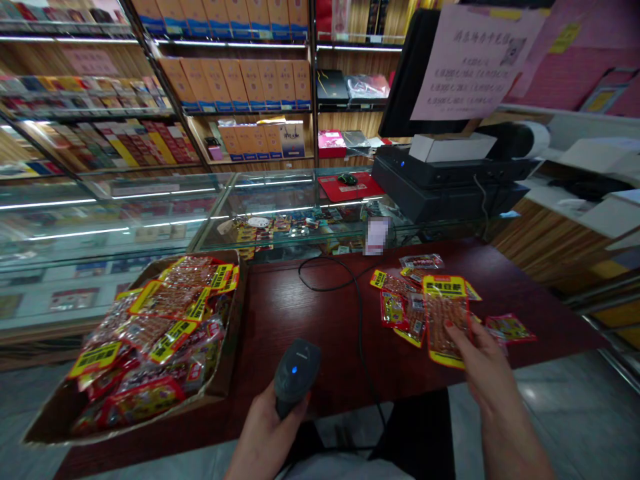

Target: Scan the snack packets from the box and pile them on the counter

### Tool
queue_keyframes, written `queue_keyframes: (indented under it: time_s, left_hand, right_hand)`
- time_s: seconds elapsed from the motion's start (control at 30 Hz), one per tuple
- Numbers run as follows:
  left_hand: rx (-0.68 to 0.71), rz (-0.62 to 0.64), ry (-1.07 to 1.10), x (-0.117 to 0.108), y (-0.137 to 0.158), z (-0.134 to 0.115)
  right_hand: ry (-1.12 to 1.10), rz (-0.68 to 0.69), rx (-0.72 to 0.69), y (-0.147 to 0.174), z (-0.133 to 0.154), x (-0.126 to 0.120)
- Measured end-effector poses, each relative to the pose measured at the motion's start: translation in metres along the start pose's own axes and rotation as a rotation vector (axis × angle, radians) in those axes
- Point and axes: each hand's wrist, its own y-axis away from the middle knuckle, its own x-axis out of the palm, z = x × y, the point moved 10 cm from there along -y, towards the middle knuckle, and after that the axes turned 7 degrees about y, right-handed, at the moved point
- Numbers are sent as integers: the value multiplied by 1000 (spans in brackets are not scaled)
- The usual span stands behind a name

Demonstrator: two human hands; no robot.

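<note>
Shop desk point(295, 307): L hand point(267, 423) grips scanner point(300, 365), R hand point(483, 357) fingers pinch pkt point(447, 310); prob. mid-job, box point(233, 340) vs. pile point(393, 309) done/left unclear.

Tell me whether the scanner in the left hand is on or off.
It looks on: a blue light glows on top of the scanner in the left hand. Whether it is scanning, I cannot tell.
</note>
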Motion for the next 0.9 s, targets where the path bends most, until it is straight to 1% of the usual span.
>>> queue_keyframes:
  time_s: [0.03,0.07,0.1,0.17,0.23,0.3,0.4,0.57,0.7,0.8,0.9]
  left_hand:
    - [6,7,0,1,1,-3]
    - [13,15,2,2,2,-6]
    - [21,25,4,4,4,-10]
    - [41,51,-2,6,10,-17]
    - [69,69,-27,6,15,-22]
    - [93,60,-60,2,19,-24]
    - [110,39,-76,-3,19,-22]
    - [124,73,-55,5,14,-25]
    - [163,167,-75,17,15,-35]
    - [178,246,-95,24,19,-37]
    - [178,265,-108,25,21,-37]
  right_hand:
    - [-140,106,53,6,5,31]
    - [-225,261,82,14,13,68]
    - [-258,393,94,22,21,102]
    - [-270,514,82,34,32,152]
    - [-285,590,63,42,37,187]
    - [-314,651,60,49,37,209]
    - [-349,708,91,56,32,223]
    - [-388,718,177,60,23,223]
    - [-404,755,231,63,23,224]
    - [-411,790,251,64,25,227]
    - [-415,816,250,65,27,229]
